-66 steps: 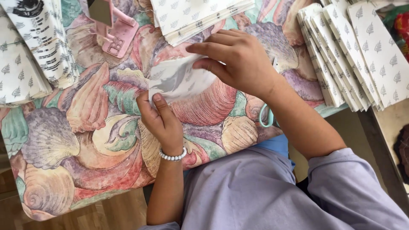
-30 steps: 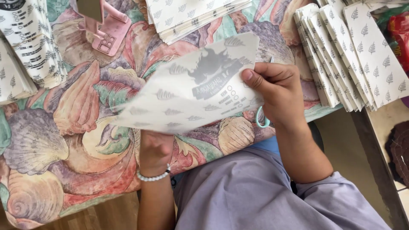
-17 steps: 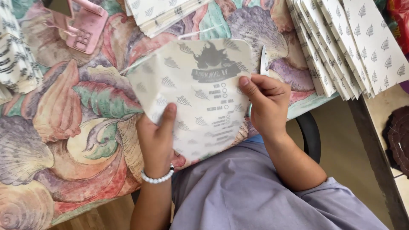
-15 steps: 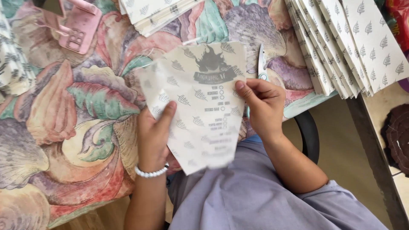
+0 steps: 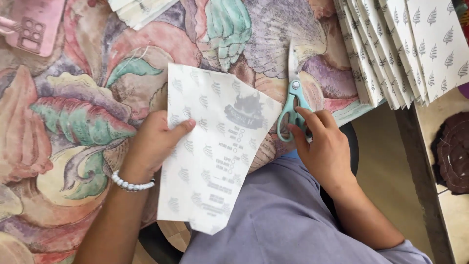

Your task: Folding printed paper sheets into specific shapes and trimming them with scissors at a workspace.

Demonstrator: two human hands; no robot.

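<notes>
White paper bag (image 5: 215, 146) w/ a faint grey leaf print and a dark logo sits in the middle, far part on the shell-pattern tablecloth (image 5: 73, 112), near end hanging off the table edge over the lap. Left hand (image 5: 154, 144) grips its left edge, thumb on top, fingers tucked under; there's a white bead bracelet (image 5: 129, 183) on that wrist. Right hand (image 5: 325, 146) is just right of the bag, fingers curled onto the teal handles of the scissors (image 5: 293, 105), which lie on the cloth w/ blades pointing far. Can't tell if it's actually gripping them yet. Stack of same bags (image 5: 405, 49) far right, pink phone (image 5: 34, 24) far left corner.
</notes>
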